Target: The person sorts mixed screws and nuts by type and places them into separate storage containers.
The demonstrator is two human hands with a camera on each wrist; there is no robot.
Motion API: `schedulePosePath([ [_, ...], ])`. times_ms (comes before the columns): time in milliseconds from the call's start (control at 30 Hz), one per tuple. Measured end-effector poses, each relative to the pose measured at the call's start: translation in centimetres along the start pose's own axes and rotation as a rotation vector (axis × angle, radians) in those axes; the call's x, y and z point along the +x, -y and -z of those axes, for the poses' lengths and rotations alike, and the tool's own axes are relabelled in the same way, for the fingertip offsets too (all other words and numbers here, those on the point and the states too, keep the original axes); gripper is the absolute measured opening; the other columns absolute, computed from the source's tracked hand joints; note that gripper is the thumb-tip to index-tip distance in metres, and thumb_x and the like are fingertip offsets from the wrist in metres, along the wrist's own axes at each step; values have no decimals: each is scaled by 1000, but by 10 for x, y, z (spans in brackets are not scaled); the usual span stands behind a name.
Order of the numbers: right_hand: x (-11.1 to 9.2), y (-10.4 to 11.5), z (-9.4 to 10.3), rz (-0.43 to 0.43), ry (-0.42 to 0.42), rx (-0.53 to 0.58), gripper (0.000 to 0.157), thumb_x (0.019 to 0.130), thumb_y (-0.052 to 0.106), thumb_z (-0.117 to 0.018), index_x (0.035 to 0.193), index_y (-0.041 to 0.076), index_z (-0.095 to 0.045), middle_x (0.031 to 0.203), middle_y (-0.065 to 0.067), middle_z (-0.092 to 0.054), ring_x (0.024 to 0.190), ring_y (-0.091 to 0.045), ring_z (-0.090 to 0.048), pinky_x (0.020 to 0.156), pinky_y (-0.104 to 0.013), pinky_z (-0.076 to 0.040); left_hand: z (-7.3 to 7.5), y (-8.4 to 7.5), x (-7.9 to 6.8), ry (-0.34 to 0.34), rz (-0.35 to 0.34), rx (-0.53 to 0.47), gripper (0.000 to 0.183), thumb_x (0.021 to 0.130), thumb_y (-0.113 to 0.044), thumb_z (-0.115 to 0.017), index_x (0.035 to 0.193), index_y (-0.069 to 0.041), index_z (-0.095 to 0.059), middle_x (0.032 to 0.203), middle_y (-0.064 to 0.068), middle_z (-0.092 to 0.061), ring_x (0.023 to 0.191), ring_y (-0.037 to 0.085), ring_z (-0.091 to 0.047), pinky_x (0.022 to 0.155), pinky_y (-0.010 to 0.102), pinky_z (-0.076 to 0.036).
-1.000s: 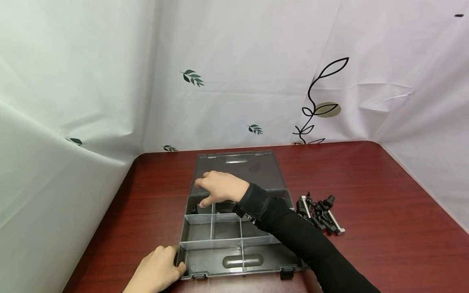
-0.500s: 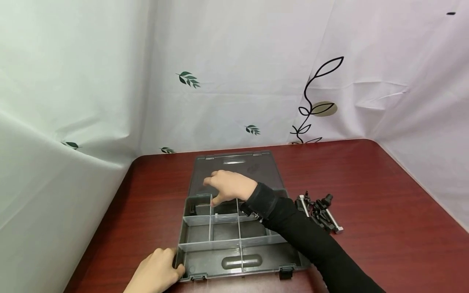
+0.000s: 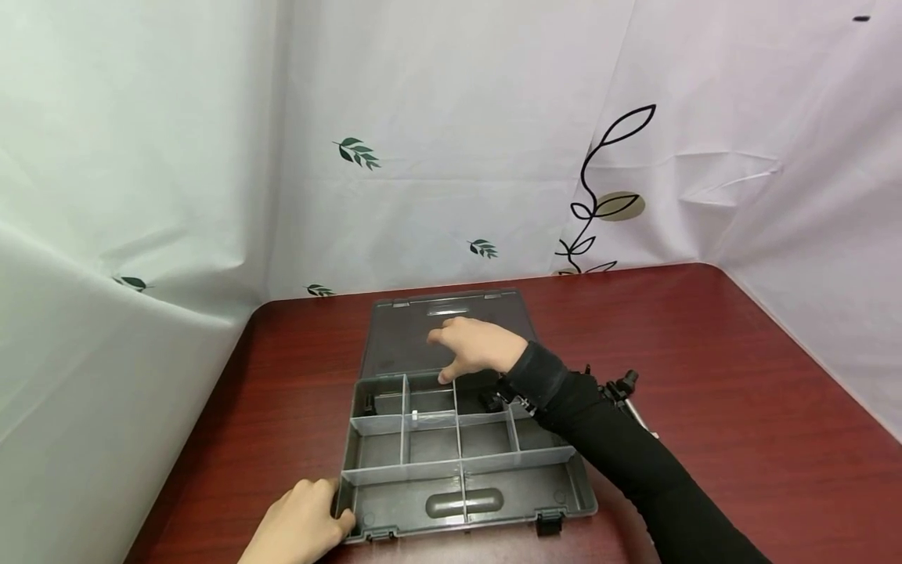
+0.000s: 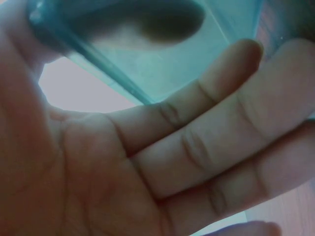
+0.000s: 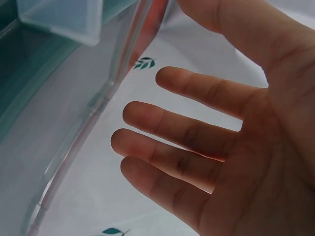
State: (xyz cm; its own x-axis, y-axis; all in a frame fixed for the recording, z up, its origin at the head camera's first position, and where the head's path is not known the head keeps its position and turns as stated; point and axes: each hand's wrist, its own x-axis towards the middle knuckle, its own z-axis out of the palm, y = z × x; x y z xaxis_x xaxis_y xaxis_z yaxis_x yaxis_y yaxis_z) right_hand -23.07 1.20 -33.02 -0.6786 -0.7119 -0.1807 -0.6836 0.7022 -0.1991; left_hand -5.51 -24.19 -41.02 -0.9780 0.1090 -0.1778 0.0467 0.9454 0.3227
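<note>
The left hand grips the near left corner of a grey, rectangular, see-through plastic box divided into compartments, its thumb at the rim and nothing wider than the box wall between thumb and fingers. The right hand hovers above the box's far row, its fingers straight and spread wide, the thumb well apart from them. Beneath and beyond these right fingers lies the flat dark-grey plastic lid, folded back on the dark red wooden bench. To their left, in the far left compartment, sits a small black piece (too small to make out further). Well to their right, on the bench, is a pile of black and silver metal fasteners, partly hidden by the long black fabric sleeve.
</note>
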Motion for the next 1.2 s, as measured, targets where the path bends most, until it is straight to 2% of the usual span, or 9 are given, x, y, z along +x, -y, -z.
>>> schedulePosePath([
  [500, -21, -27, 5, -76, -6, 34, 61, 79, 37, -69, 132, 12, -49, 130, -10, -52, 118, -25, -50, 91, -37, -40, 0, -1, 2, 6, -3, 3, 24, 66, -28, -68, 77, -9, -58, 70, 3, -58, 62, 18, -52, 58, 43, -42],
  [767, -36, -46, 7, -101, -24, 37, 55, 80, 35, -69, 126, 10, -53, 123, -13, -53, 108, -26, -55, 86, -37, -43, -2, 1, 2, -7, -16, 8, 25, 65, -28, -68, 78, -9, -59, 70, 3, -59, 62, 19, -53, 58, 43, -42],
  [933, -45, -57, 6, -132, -33, 49, 54, 80, 34, -69, 127, 12, -53, 125, -14, -53, 108, -27, -54, 86, -38, -43, -2, 1, 2, -10, -16, 15, 25, 65, -29, -68, 78, -9, -59, 71, 3, -59, 63, 19, -53, 58, 43, -42],
  [1200, -52, -73, 6, -139, -27, 34, 55, 80, 31, -68, 127, 7, -52, 123, -17, -54, 112, -30, -52, 88, -39, -42, -3, 2, 2, -5, -12, -2, 22, 65, -27, -67, 76, -11, -58, 70, 2, -58, 62, 17, -51, 58, 42, -42],
])
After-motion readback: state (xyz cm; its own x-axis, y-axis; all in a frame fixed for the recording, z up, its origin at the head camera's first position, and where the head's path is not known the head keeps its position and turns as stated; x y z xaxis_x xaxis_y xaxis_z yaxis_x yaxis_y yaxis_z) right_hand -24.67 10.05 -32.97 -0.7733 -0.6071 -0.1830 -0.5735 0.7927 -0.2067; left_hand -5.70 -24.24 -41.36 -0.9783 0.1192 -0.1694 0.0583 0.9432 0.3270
